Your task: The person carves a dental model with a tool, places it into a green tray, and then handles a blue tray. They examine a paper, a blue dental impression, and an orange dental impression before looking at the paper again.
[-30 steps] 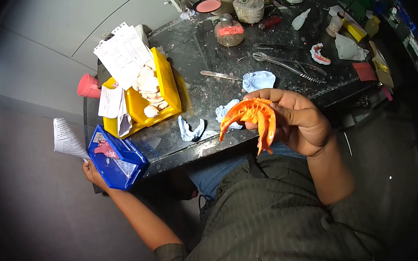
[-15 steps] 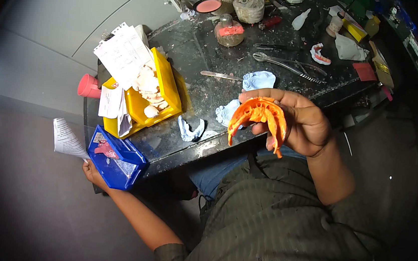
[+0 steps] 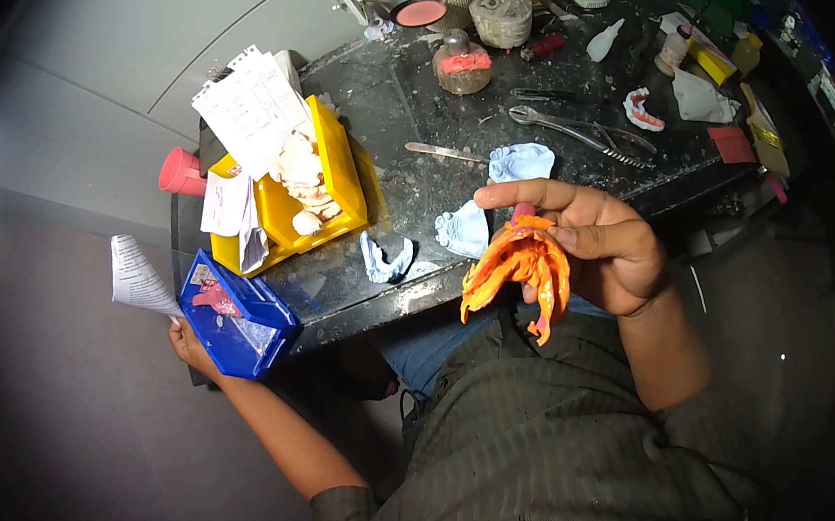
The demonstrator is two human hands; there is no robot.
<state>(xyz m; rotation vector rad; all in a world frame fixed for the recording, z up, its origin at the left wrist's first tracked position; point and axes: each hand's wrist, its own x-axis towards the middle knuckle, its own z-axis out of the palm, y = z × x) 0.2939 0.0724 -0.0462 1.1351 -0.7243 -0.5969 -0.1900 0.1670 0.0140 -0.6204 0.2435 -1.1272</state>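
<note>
My right hand (image 3: 605, 243) pinches an orange dental impression (image 3: 522, 271) above the table's front edge; its index finger is stretched out and a pink nub shows at the top of the impression. At the lower left, my left hand (image 3: 192, 347) grips a blue plastic bin (image 3: 275, 332), fingers largely hidden behind it. A printed paper sheet (image 3: 140, 274) sticks out beside that hand, seemingly held with the bin. Inside the bin lies a pink piece (image 3: 218, 297). Pale blue plaster casts, one (image 3: 463, 229) just left of the impression and another (image 3: 522, 162) behind it, rest on the table.
A yellow bin (image 3: 334, 187) with plaster pieces and papers stands at the table's left, near a pink cup (image 3: 182, 172). A horseshoe-shaped cast (image 3: 384, 258) lies near the front edge. Farther back are a knife (image 3: 445, 152), pliers (image 3: 581, 131) and a glass burner (image 3: 462, 64).
My right hand has tilted the orange impression, lowering it slightly and turning it so its folds and the pink nub show. My left hand keeps its hold on the bin.
</note>
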